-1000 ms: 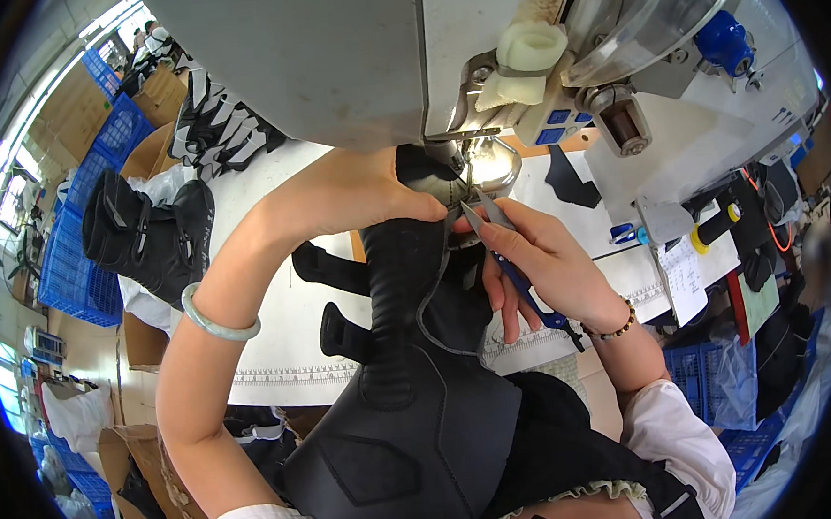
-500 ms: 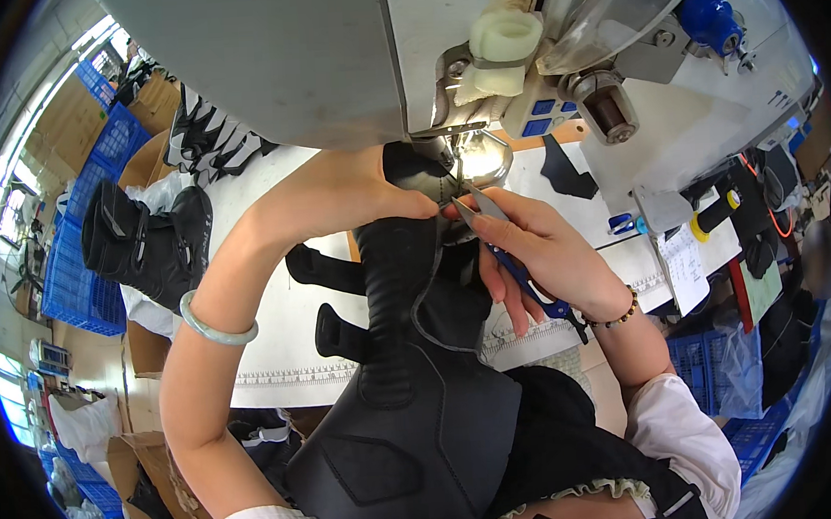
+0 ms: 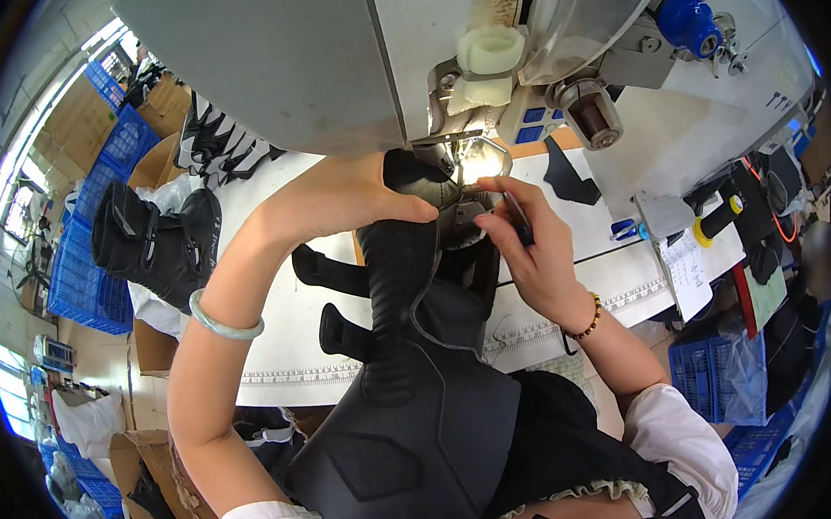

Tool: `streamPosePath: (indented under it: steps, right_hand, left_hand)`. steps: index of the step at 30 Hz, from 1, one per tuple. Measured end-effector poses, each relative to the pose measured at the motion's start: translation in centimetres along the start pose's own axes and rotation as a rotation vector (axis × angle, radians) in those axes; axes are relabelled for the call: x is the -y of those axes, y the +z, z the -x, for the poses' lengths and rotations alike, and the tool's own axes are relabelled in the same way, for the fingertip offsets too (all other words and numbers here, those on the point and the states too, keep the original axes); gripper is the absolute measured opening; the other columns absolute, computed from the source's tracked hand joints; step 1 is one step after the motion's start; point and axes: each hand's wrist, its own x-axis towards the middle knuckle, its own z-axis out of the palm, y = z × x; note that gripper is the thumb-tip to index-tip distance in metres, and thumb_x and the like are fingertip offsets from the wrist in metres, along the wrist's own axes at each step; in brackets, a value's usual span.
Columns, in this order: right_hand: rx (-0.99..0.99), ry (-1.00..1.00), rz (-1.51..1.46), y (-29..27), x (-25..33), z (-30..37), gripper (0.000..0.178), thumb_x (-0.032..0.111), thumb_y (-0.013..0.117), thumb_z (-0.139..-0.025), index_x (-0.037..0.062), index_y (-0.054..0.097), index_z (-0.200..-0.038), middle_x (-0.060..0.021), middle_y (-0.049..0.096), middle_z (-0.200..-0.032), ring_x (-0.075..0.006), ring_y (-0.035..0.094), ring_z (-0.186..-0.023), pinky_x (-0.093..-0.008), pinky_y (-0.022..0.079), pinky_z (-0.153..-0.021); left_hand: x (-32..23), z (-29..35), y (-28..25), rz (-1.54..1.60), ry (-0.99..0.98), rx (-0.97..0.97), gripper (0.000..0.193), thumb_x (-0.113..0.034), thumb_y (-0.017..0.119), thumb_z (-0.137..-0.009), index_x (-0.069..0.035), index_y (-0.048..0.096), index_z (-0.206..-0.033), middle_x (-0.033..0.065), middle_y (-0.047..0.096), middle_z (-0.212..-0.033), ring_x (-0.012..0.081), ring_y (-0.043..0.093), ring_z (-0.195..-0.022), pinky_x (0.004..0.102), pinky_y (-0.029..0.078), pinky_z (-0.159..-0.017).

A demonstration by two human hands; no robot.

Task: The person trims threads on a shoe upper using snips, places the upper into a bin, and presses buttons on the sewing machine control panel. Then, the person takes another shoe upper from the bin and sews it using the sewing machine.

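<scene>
A large black boot upper (image 3: 401,429) with ribbed panels and side straps runs from my lap up to the sewing machine (image 3: 273,60). My left hand (image 3: 351,202) is closed on its top end, thumb pressed on the edge beside the lit needle area. The curled fingers of that hand are partly hidden behind the material. Close to the right of the needle, my right hand (image 3: 545,257) keeps the scissors (image 3: 521,224) tucked in its palm. Its thumb and forefinger are bent toward the machine's metal work arm (image 3: 465,221). Most of the scissors is hidden by the hand.
A finished-looking black boot (image 3: 156,240) stands at the left, beside blue crates (image 3: 84,291). A small black cut piece (image 3: 569,176) lies on the white table (image 3: 290,374), right of the needle. A thread spool (image 3: 717,220) and a paper sheet (image 3: 685,274) are farther right.
The scissors blades have left the seam by the needle and turned back into my right palm. My right thumb and forefinger have spread near the needle. My left hand keeps its hold.
</scene>
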Motion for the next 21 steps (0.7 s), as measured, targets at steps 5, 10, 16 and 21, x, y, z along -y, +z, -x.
streamPosePath:
  steps: [5, 10, 16, 21]
  right_hand:
    - [0.001, -0.029, 0.086, -0.1, -0.2, -1.0, 0.026, 0.007, 0.067, -0.079, 0.0055, 0.061, -0.104, -0.0027, 0.051, -0.073, -0.0106, 0.049, -0.061, -0.0222, 0.039, -0.057]
    - [-0.048, -0.229, 0.062, 0.7, -1.3, -1.9, 0.025, 0.004, 0.067, -0.074, 0.0052, 0.062, -0.098, -0.0057, 0.053, -0.077, -0.0197, 0.057, -0.057, -0.0286, 0.044, -0.050]
    - [-0.025, -0.234, 0.179, 1.0, -1.6, -1.4, 0.025, -0.004, 0.065, -0.067, 0.0046, 0.058, -0.089, -0.0063, 0.055, -0.082, -0.0243, 0.059, -0.062, -0.0311, 0.047, -0.053]
    - [0.053, -0.317, -0.044, 0.4, -1.5, -0.2, 0.023, 0.007, 0.068, -0.074, 0.0053, 0.055, -0.092, -0.0073, 0.057, -0.085, -0.0219, 0.060, -0.061, -0.0294, 0.045, -0.051]
  left_hand:
    - [0.3, 0.2, -0.2, 0.072, 0.050, -0.003, 0.078, -0.022, 0.072, -0.068, 0.005, 0.036, -0.131, 0.0144, 0.045, -0.128, 0.0195, 0.038, -0.120, 0.0296, 0.025, -0.103]
    - [0.3, 0.2, -0.4, 0.222, 0.061, 0.032, 0.077, -0.015, 0.071, -0.068, 0.004, 0.034, -0.132, 0.0120, 0.041, -0.132, 0.0180, 0.033, -0.123, 0.0301, 0.021, -0.106]
    - [-0.2, 0.4, -0.6, 0.278, -0.165, 0.070, 0.079, -0.016, 0.071, -0.068, 0.004, 0.032, -0.134, 0.0113, 0.037, -0.134, 0.0169, 0.029, -0.125, 0.0279, 0.020, -0.105]
    - [0.0, 0.1, -0.1, 0.309, -0.003, -0.018, 0.081, -0.018, 0.073, -0.068, 0.004, 0.031, -0.134, 0.0098, 0.038, -0.131, 0.0158, 0.030, -0.122, 0.0270, 0.021, -0.104]
